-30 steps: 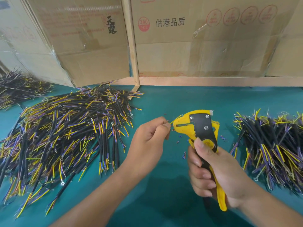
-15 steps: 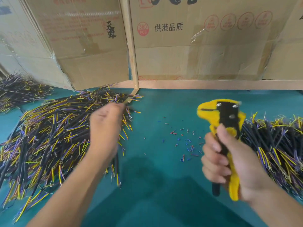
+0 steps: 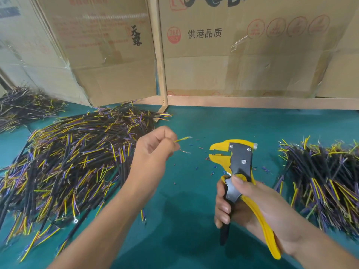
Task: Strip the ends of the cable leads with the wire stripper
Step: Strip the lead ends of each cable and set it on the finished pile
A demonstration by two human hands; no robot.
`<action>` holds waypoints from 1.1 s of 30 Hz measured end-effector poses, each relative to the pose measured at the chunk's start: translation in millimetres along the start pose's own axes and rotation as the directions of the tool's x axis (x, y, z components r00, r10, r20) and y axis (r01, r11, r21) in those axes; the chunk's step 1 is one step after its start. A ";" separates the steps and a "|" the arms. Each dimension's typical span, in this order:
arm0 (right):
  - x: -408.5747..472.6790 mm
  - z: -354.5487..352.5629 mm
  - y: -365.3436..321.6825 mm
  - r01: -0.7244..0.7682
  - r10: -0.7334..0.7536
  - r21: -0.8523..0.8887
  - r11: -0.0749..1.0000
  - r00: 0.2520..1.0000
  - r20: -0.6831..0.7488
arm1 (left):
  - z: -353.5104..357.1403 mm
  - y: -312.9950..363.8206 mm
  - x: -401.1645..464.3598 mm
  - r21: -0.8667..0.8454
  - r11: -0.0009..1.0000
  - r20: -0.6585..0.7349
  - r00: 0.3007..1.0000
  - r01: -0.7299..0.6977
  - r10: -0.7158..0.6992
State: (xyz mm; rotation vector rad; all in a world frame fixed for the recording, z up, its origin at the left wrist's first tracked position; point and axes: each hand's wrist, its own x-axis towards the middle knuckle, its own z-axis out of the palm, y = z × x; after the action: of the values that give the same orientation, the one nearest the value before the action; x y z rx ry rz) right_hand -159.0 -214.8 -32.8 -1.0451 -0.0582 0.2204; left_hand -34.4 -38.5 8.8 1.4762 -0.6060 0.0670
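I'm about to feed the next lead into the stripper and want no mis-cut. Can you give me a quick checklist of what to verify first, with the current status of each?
1. Yellow and black wire stripper gripped in the right hand: ok.
2. Stripper's jaws open to take a lead: ok, a gap shows at the nose.
3. Cable held in the left hand, thin yellow lead sticking out towards the tool: ok.
4. Lead end seated between the jaws: not ok, it is well short of them.
5. Whether this lead end is already stripped: cannot tell, too small.
6. Teal table between the hands free of whole cables: ok, only small insulation scraps.
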 end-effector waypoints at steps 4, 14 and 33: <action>1.6 -2.9 2.5 -0.012 0.012 0.007 1.000 1.000 -0.019 | 4.2 1.6 -2.0 -0.004 1.000 0.087 0.996 0.002 -0.002; 1.2 0.8 2.5 -0.044 0.043 -0.009 0.999 0.998 -0.049 | 6.4 -0.5 -5.8 -0.015 1.000 0.228 0.973 -0.028 0.030; -3.3 -1.4 1.1 -0.059 0.059 0.000 0.998 0.991 0.122 | 6.4 0.4 -14.0 0.089 0.990 0.433 0.899 -0.109 0.060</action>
State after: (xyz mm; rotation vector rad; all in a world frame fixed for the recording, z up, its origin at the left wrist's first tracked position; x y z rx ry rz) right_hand -162.2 -216.1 -34.3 -1.0298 -0.1373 0.3380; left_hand -48.6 -40.1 3.2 1.5837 -1.0400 -0.1666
